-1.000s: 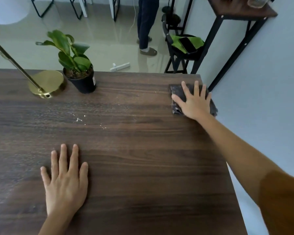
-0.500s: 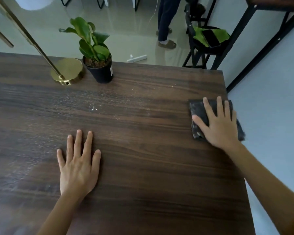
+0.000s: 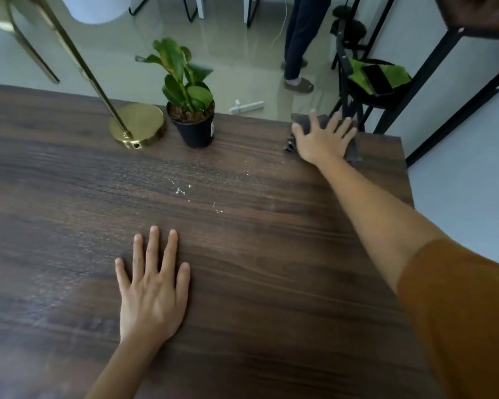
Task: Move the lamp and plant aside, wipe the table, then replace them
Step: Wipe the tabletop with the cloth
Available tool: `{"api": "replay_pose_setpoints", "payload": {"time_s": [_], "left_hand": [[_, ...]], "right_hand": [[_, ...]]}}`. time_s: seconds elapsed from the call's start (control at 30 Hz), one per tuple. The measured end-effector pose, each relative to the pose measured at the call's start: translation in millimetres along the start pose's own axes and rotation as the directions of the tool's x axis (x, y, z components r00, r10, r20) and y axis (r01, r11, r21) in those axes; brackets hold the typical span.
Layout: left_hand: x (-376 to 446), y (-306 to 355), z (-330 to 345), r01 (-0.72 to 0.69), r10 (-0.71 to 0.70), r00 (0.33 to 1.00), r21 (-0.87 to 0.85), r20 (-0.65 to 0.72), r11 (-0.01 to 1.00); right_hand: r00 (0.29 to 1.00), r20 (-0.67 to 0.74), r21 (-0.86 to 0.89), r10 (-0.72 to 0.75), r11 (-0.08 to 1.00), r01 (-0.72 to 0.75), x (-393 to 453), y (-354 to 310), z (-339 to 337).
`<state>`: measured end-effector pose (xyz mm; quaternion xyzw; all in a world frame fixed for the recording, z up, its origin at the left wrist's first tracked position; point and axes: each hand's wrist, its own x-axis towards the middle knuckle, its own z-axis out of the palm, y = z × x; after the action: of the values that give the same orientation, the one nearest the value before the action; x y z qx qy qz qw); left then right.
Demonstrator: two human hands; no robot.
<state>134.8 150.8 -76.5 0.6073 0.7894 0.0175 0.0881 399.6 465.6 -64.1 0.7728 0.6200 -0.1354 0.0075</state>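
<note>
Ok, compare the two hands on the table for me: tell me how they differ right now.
The left hand lies flat on the bare wood of the table, near the person; the right hand presses down on a dark cloth at the far edge. The left arm is barely extended, while the right arm reaches far out. The left hand's fingers lie close together; the right hand's are spread wider. Both are palm down with straight fingers, gripping nothing.

The table (image 3: 271,269) is dark brown with streaked wood grain, flecked with small white specks (image 3: 182,191); the lamp (image 3: 137,125) has a shiny gold base and stem and a white shade. The plant (image 3: 185,79) has glossy green leaves in a black pot; the cloth (image 3: 353,148) is dark grey; the sleeve (image 3: 458,312) is rust orange.
</note>
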Motion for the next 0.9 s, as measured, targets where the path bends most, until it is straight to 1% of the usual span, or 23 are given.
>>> {"api": "replay_pose_setpoints", "payload": {"time_s": [0.07,0.13,0.2,0.23,0.27,0.3,0.33,0.4,0.47,0.53,0.57,0.6,0.63,0.7,0.77,0.83,0.9], "left_hand": [[1.6,-0.5,-0.6,-0.002,0.002,1.000,0.006,0.001,1.000],[1.1,-1.1,-0.8,-0.011,0.011,1.000,0.011,0.004,1.000],[-0.1,-2.3,-0.8,-0.016,0.016,1.000,0.008,-0.006,1.000],[-0.4,-3.4,-0.7,-0.014,0.014,1.000,0.005,-0.009,1.000],[-0.4,-4.1,-0.6,-0.014,0.014,1.000,0.002,-0.011,1.000],[-0.1,-4.7,-0.1,-0.016,0.016,1.000,-0.001,-0.013,1.000],[0.0,-4.7,0.5,-0.020,0.019,1.000,-0.001,-0.014,1.000],[0.5,-4.1,2.1,-0.024,0.024,1.000,0.000,-0.014,1.000],[0.7,-3.2,2.7,-0.031,0.031,0.999,-0.006,-0.020,0.999],[0.9,-2.6,2.8,-0.033,0.032,0.999,-0.017,-0.028,0.999],[0.8,-2.7,2.9,-0.033,0.033,0.999,-0.019,-0.029,0.999],[0.2,-2.7,3.2,-0.036,0.035,0.999,-0.017,-0.029,0.999],[0.0,-2.6,3.3,-0.039,0.038,0.999,-0.015,-0.027,0.999],[1.4,-2.6,3.2,-0.039,0.039,0.999,-0.014,-0.028,0.999],[1.1,-2.3,2.9,-0.035,0.034,0.999,-0.014,-0.023,0.999],[0.1,-3.3,2.9,-0.036,0.035,0.999,-0.013,-0.022,0.999],[0.0,-5.1,2.4,-0.036,0.035,0.999,-0.009,-0.026,0.999]], "right_hand": [[0.989,0.018,-0.024,-0.146,0.989,0.146,-15.0,-63.7,13.2],[0.963,0.061,-0.016,-0.262,0.965,0.263,-29.7,-99.3,19.2],[0.913,0.115,-0.033,-0.391,0.917,0.397,-34.2,-93.1,18.4],[0.887,0.121,-0.047,-0.446,0.890,0.454,-33.3,-75.6,16.8],[0.879,0.113,-0.051,-0.464,0.880,0.472,-32.3,-50.9,14.4],[0.898,0.083,-0.051,-0.431,0.899,0.436,-31.9,-21.2,11.8],[0.935,0.040,-0.054,-0.351,0.934,0.353,-31.6,12.2,8.4],[0.989,-0.031,-0.055,-0.144,0.988,0.142,-31.2,78.3,-1.5],[0.999,-0.032,-0.036,0.041,0.998,-0.042,-31.5,119.1,-12.0],[0.985,-0.034,-0.013,0.170,0.985,-0.170,-27.4,118.1,-14.3],[0.976,-0.041,0.004,0.215,0.977,-0.215,-26.2,102.5,-12.4],[0.973,-0.039,0.014,0.227,0.974,-0.227,-25.4,81.1,-9.5],[0.982,-0.036,0.012,0.187,0.982,-0.186,-25.3,55.9,-4.6],[1.000,-0.011,-0.019,-0.009,1.000,0.009,-32.2,-2.3,9.9],[0.977,0.028,-0.035,-0.212,0.977,0.213,-55.4,-53.4,24.1],[0.927,0.060,-0.047,-0.370,0.927,0.373,-90.1,-69.0,33.0],[0.860,0.061,-0.046,-0.506,0.860,0.509,-130.4,-41.3,38.0]]}}
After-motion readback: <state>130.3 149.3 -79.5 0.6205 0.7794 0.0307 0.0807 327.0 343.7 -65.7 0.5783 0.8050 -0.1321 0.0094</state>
